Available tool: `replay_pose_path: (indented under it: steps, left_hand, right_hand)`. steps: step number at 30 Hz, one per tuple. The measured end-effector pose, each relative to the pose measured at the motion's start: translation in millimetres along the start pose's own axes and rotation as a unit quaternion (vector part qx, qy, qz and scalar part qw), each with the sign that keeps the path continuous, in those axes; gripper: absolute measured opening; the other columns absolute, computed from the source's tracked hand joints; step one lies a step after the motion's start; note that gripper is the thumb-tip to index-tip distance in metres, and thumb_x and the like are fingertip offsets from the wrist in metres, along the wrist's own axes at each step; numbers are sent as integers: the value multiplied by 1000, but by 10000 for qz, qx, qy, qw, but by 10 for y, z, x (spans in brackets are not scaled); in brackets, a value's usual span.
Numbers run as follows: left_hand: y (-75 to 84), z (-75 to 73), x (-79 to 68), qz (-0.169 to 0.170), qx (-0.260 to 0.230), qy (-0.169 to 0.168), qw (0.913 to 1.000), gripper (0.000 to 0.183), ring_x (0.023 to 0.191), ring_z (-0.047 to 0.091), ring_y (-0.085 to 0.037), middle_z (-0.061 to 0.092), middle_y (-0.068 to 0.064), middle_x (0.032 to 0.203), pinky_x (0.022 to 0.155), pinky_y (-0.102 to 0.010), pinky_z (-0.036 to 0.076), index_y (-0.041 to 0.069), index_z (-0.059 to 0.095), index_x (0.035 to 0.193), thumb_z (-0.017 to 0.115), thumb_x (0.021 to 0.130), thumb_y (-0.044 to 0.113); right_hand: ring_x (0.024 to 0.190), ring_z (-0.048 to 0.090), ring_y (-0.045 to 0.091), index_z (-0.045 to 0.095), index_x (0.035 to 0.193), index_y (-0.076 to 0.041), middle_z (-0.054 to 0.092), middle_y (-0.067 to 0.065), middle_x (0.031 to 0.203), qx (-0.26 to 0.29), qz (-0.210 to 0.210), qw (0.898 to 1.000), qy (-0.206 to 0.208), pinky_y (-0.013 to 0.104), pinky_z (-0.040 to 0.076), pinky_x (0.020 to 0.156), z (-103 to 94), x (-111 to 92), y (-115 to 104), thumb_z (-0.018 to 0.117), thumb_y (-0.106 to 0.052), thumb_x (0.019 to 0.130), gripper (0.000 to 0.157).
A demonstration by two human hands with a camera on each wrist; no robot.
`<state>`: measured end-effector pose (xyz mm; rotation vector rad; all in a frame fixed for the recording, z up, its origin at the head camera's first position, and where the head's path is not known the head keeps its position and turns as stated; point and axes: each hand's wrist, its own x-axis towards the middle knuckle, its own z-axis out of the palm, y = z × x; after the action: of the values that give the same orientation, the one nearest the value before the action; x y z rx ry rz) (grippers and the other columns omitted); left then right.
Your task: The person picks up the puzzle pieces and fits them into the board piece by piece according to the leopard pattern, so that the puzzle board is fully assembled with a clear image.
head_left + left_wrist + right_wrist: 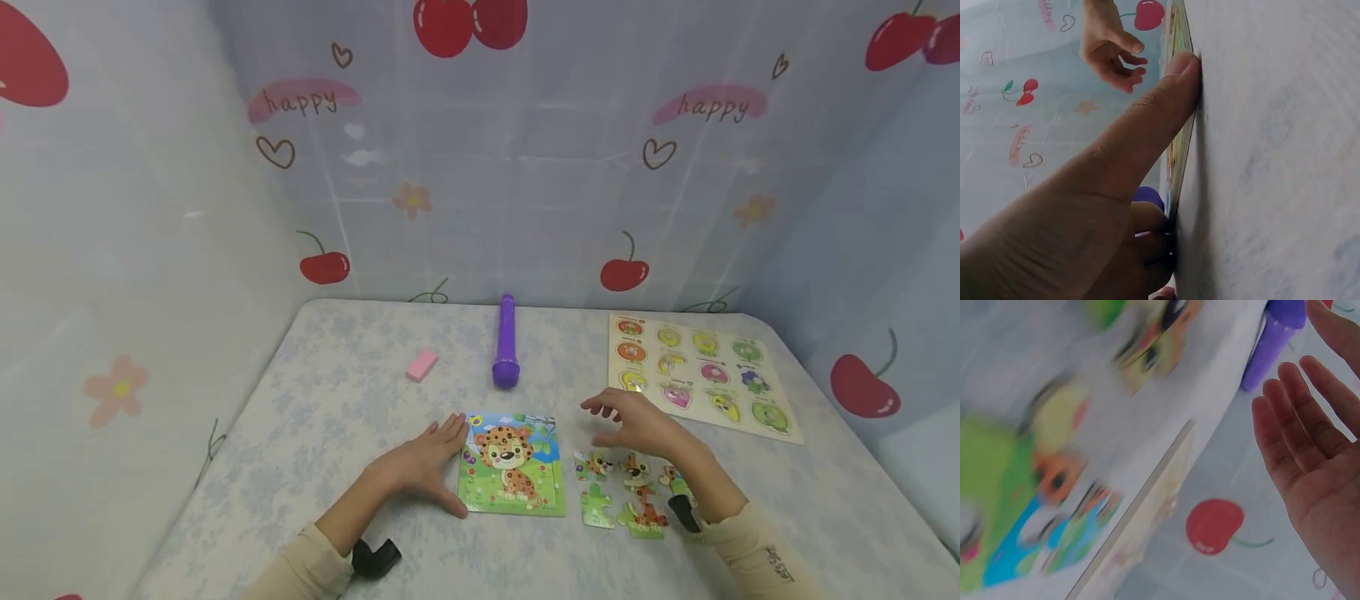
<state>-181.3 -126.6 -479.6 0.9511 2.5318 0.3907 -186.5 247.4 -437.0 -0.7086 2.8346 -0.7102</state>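
Observation:
A square leopard picture puzzle board [512, 467] lies flat on the table. My left hand [420, 462] rests at its left side, thumb and fingers spread. In the left wrist view the thumb [1141, 119] touches the board's edge, and the other fingers are partly hidden behind it. To the right lie several loose jigsaw pieces [597, 508] with leopard and green grass parts, some partly covered by my right forearm. My right hand [637, 425] hovers just beyond these pieces, its fingers loosely bent and holding nothing. In the right wrist view its palm [1329, 500] is bare.
A purple toy microphone [507, 342] lies behind the board, with a pink eraser-like block [422, 365] to its left. At the back right lies a fruit picture board [750, 423]. Printed curtains [480, 125] surround the table [360, 375].

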Motion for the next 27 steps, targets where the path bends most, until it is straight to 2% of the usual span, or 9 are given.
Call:
replay_pose_path:
  steps: [10, 16, 20, 27]
  left_hand:
    - [31, -4, 9, -43, 81, 60, 9999, 132, 153, 6, -27, 5, -16, 164, 125, -43, 12, 0, 14, 155, 77, 63, 71]
    - [23, -15, 13, -73, 90, 198, 9997, 131, 153, 8, -28, 7, -17, 164, 125, -43, 12, -1, 17, 154, 78, 62, 69]
    - [17, -11, 4, -38, 45, 265, 9996, 130, 153, 8, -28, 9, -17, 164, 125, -44, 13, -1, 17, 154, 78, 63, 69]
    - [39, 16, 28, -53, 109, 250, 9996, 127, 153, 9, -28, 9, -17, 164, 125, -45, 13, -1, 17, 154, 75, 66, 71]
  right_hand:
    - [98, 60, 26, 64, 123, -2, 68, 13, 116, -12, 887, 9960, 89, 44, 56, 82, -173, -541, 501, 82, -26, 77, 55]
    - [103, 60, 32, 61, 125, 1, 65, 17, 118, 187, 1416, 9897, -110, 46, 55, 81, -305, -697, 722, 83, -28, 75, 62]
    - [107, 60, 36, 62, 124, 2, 65, 20, 121, 257, 1370, 9901, -160, 42, 54, 81, -295, -733, 825, 83, -27, 74, 62]
    - [102, 60, 28, 65, 119, 0, 65, 17, 118, 160, 1271, 9915, -227, 31, 52, 75, -284, -744, 905, 84, -25, 73, 55]
